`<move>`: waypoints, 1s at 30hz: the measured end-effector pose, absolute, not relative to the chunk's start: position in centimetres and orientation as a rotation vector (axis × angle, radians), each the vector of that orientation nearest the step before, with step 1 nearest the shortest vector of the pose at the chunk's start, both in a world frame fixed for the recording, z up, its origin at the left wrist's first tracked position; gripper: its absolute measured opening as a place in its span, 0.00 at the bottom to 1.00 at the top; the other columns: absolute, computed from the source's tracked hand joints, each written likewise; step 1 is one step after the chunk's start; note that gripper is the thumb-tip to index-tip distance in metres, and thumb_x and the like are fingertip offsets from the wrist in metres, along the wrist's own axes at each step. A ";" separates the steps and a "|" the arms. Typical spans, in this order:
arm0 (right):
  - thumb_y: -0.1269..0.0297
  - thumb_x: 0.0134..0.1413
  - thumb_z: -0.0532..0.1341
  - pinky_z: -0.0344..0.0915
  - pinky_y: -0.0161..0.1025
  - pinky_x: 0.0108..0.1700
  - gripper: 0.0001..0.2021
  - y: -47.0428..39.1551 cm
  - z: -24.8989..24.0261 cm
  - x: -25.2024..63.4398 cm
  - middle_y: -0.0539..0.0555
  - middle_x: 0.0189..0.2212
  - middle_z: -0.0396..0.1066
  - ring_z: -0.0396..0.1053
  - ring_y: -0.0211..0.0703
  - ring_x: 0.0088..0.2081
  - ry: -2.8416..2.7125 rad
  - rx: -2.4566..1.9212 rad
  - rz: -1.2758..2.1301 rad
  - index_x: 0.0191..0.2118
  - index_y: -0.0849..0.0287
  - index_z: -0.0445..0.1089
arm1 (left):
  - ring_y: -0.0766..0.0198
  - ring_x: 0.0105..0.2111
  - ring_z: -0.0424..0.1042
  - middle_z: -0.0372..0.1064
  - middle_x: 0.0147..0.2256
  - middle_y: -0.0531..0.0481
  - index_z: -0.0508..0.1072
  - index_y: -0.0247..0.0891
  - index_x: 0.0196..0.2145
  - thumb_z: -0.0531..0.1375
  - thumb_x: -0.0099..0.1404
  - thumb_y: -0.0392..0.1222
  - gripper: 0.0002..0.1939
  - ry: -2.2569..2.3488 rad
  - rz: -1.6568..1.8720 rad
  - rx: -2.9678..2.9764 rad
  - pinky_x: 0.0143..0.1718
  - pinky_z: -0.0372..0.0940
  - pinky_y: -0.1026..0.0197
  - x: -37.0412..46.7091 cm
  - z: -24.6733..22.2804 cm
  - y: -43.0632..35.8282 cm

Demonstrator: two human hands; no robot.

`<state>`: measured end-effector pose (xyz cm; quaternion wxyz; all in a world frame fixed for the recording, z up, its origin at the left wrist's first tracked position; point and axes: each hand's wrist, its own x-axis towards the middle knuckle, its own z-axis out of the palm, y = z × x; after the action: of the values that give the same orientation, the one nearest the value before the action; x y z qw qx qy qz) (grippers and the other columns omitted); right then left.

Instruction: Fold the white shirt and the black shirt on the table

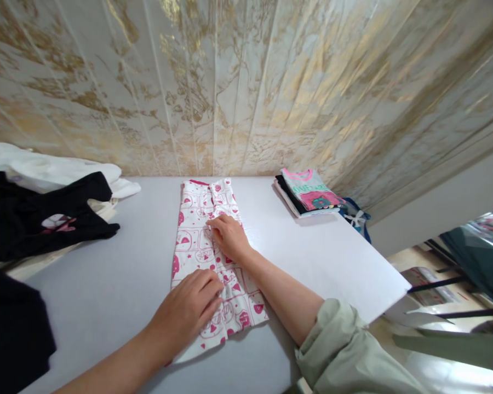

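Observation:
A white garment with a pink-red cartoon print lies lengthwise on the table, its sides folded toward a crease down the middle. Red trim shows at its far end, and the near end spreads wider. My right hand rests on the upper half, bent fingers closed on cloth by the middle crease. Lower down, my left hand lies over the near half with its fingers curled together on the fabric. Its thumb is hidden.
A stack of folded clothes with a grey printed T-shirt on top sits at the table's back right. Black clothing and white clothing are heaped on the left. A gold-patterned curtain hangs behind.

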<state>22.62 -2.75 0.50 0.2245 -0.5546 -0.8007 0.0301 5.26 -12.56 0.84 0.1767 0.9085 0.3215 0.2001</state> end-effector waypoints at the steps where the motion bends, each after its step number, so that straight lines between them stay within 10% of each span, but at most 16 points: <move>1: 0.69 0.63 0.53 0.62 0.38 0.48 0.13 -2.8 0.5 22.6 0.52 0.43 0.69 0.65 0.42 0.46 -2.222 -1.528 0.076 0.50 0.52 0.70 | 0.59 0.42 0.67 0.68 0.42 0.47 0.70 0.41 0.44 0.53 0.69 0.39 0.08 0.900 0.564 2.559 0.44 0.65 0.56 5.3 0.7 -12.6; 30: 0.69 0.57 0.55 0.51 0.32 0.30 0.12 -9.9 6.0 24.3 0.48 0.31 0.74 0.68 0.36 0.31 -2.484 -1.668 0.790 0.42 0.50 0.72 | 0.63 0.32 0.60 0.60 0.30 0.53 0.58 0.40 0.28 0.52 0.59 0.31 0.06 0.984 0.636 2.226 0.34 0.57 0.60 5.6 1.6 -12.2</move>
<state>24.33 -9.94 5.96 0.0236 -0.5390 -0.8024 0.2552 5.55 -12.17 1.57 0.3078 0.8420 0.3722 0.2404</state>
